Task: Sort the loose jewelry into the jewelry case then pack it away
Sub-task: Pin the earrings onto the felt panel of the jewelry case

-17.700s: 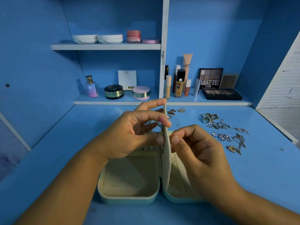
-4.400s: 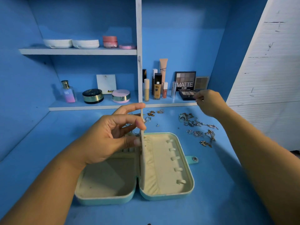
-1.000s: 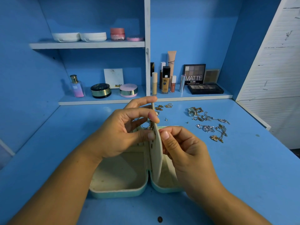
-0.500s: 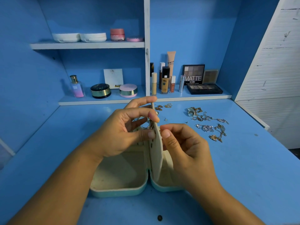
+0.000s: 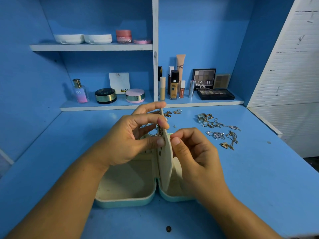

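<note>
Hinged panel stands edge-on mid-frame, one hand on each face

The jewelry case (image 5: 124, 199) lies open at lower centre. The left hand (image 5: 131, 140) grips its divider panel (image 5: 166, 163) upright between thumb and fingers, long axis running from lower centre up the frame. The right hand (image 5: 195, 156) is curled, thumb and forefinger pinched together against the panel's right face; whether they hold a piece I cannot tell. The loose jewelry (image 5: 219, 133) lies right of centre on the desk (image 5: 259, 178), nearer the right hand, so that hand likely fetches the next piece.
</note>
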Action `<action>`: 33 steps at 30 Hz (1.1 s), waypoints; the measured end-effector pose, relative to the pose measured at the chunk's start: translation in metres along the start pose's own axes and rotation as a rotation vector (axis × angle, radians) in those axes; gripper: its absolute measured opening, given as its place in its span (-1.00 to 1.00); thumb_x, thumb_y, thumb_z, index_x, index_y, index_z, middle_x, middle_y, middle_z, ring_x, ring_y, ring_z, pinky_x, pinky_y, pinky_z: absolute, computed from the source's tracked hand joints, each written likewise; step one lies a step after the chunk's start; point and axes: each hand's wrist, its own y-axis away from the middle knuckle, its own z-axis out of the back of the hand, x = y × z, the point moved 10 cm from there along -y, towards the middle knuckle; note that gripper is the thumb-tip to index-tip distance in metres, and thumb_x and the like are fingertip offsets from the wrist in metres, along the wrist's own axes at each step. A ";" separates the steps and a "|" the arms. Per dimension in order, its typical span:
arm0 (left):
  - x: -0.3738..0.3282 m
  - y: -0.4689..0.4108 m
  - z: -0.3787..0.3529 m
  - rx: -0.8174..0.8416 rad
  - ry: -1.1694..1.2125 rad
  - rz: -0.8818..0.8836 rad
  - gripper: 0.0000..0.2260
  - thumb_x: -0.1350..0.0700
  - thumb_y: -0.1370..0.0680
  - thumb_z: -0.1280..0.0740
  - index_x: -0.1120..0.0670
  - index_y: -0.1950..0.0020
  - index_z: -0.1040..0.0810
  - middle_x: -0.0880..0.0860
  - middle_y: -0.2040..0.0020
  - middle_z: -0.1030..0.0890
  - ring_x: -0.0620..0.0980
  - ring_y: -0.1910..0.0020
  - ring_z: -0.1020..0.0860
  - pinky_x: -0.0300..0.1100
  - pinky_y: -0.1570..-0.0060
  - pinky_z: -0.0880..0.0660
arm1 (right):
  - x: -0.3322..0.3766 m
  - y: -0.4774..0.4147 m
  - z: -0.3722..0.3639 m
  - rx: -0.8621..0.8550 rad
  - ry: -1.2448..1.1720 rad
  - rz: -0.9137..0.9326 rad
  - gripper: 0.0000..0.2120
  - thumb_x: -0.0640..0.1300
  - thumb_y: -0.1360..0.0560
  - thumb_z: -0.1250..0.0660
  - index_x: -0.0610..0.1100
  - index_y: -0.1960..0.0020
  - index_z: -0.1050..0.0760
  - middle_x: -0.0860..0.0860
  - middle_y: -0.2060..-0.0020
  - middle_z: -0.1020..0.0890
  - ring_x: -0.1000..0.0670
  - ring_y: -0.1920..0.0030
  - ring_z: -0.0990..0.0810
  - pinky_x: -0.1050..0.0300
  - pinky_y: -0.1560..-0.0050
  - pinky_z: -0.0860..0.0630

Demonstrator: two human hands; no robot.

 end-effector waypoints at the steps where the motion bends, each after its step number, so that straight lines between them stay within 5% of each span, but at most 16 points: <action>1: 0.000 0.000 0.000 -0.001 0.002 0.000 -0.78 -0.12 -0.37 -0.52 -0.18 0.02 -0.64 -0.07 -0.45 -0.36 -0.04 -0.44 -0.36 0.00 -0.39 -0.37 | 0.000 0.000 0.000 0.008 0.010 0.007 -0.93 -0.18 -0.49 -0.29 -0.17 0.12 -0.53 0.07 0.30 -0.61 0.11 0.26 -0.56 0.27 0.20 -0.50; 9: -0.001 0.000 -0.001 -0.004 0.015 -0.015 -0.78 -0.13 -0.36 -0.52 -0.19 0.02 -0.64 -0.06 -0.44 -0.37 -0.01 -0.42 -0.39 -0.11 -0.34 -0.40 | 0.000 -0.003 -0.005 0.043 0.064 -0.025 -0.76 -0.03 -0.46 -0.30 -0.23 0.17 -0.53 0.01 0.36 -0.56 0.10 0.33 -0.47 0.27 0.30 -0.44; 17: -0.001 0.000 -0.001 -0.007 0.002 -0.006 -0.76 -0.15 -0.35 -0.52 -0.19 0.02 -0.65 -0.08 -0.44 -0.38 -0.02 -0.43 -0.38 -0.02 -0.38 -0.38 | -0.002 -0.001 -0.004 0.042 -0.016 -0.016 -0.92 -0.22 -0.52 -0.30 -0.23 0.11 -0.52 0.02 0.31 -0.59 0.10 0.28 -0.52 0.28 0.23 -0.49; 33: 0.001 0.000 -0.001 0.002 -0.016 -0.017 -0.77 -0.15 -0.36 -0.51 -0.22 0.02 -0.64 -0.11 -0.44 -0.37 0.00 -0.45 -0.35 -0.07 -0.38 -0.38 | 0.003 -0.002 -0.005 0.041 0.022 -0.026 -0.82 -0.12 -0.45 -0.30 -0.26 0.15 -0.53 0.00 0.35 -0.57 0.12 0.33 -0.50 0.31 0.27 -0.46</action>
